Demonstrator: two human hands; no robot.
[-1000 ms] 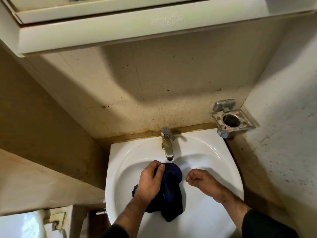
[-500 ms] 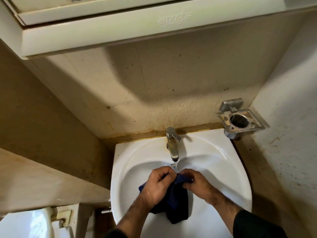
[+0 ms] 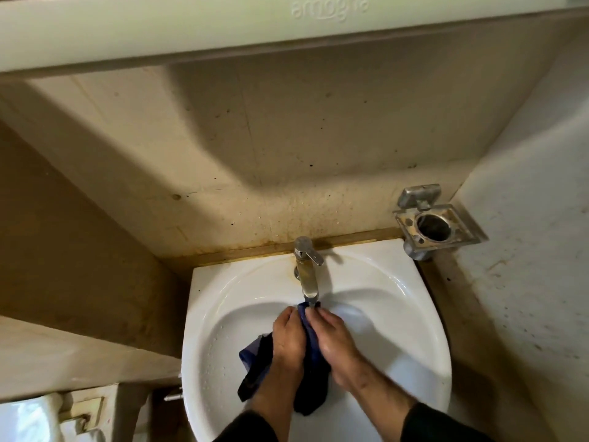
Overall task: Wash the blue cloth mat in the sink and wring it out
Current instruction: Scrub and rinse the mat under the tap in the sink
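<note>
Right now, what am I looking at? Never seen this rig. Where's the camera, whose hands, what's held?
No machine: a person with bare hands. The single camera is worn on the head, looking forward and down. Below is a white sink with a metal tap at its back edge. The left hand and right hand together grip a blue cloth mat under the spout; its dark ends hang into the basin. Running water cannot be made out. On the wall to the right is an empty metal holder; above, a white cabinet.
</note>
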